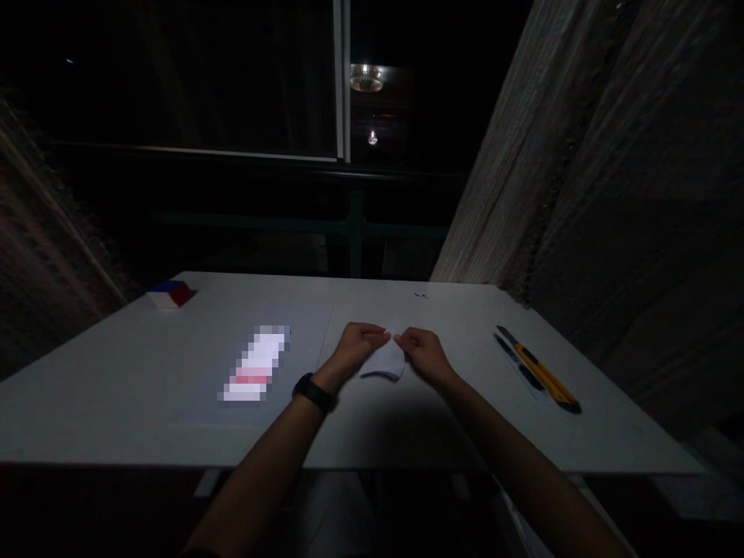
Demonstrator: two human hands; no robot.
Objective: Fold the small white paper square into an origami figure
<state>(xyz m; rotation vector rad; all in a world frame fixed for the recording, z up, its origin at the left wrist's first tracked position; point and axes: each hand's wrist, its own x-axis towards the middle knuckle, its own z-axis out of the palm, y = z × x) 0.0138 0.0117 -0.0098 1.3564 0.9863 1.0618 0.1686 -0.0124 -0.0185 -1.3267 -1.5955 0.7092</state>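
Note:
A small piece of folded white paper (pixel 386 361) is held between my two hands, a little above the middle of the white table. My left hand (pixel 361 341), with a black watch on its wrist, pinches the paper's upper left edge. From the other side my right hand (pixel 423 350) pinches its upper right edge, so the fingertips of both hands come close together at the top. The paper's lower edge hangs free and curves slightly, with more than one layer showing.
On the left, a lit phone (pixel 256 364), its screen blurred out, lies on a white sheet (pixel 311 341). A red, blue and white cube (pixel 170 294) stands at the back left. A yellow utility knife (pixel 546 376) and a pen (pixel 518 363) lie right. Curtains (pixel 494 155) hang beside the table (pixel 407 442).

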